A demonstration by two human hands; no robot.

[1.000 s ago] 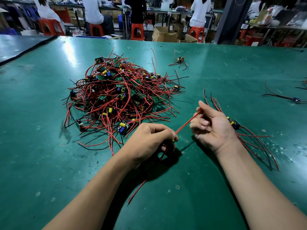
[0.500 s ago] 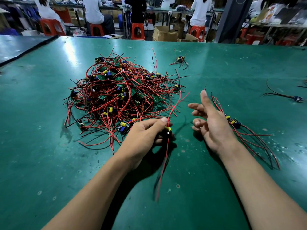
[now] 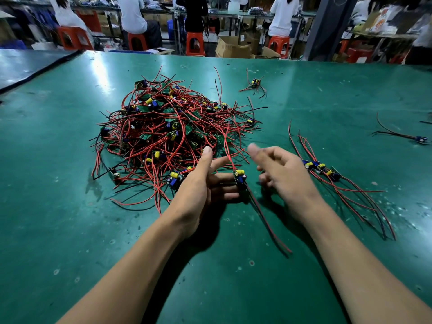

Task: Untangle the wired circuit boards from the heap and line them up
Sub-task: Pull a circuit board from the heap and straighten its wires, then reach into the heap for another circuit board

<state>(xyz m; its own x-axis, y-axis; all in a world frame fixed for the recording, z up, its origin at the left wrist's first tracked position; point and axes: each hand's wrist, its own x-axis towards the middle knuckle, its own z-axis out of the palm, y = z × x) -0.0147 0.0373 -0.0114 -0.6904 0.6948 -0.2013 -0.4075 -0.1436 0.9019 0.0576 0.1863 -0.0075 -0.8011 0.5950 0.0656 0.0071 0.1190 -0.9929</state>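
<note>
In the head view the left hand (image 3: 203,185) has its fingers stretched out straight and its thumb lifted well clear of them, so it is wide open; a single wired circuit board (image 3: 239,178) rests against its fingertips, carried there rather than pinched. A red lead (image 3: 229,154) rises from that board between the two hands, and its red and black leads (image 3: 268,222) trail back toward the person, lying on the green table (image 3: 70,206) between the forearms. The right hand (image 3: 287,176) is blurred, just to the right of the board and apart from it, with its fingers loosely spread and nothing in them. The heap (image 3: 173,127) of boards and tangled red wires lies beyond the left hand and to its left, its nearest wires touching that hand. A row of boards (image 3: 320,168) lies side by side just outside the right hand, wires running back along the table. Well beyond both hands sits a lone board (image 3: 254,83), and another (image 3: 419,139) lies far out to the right
</note>
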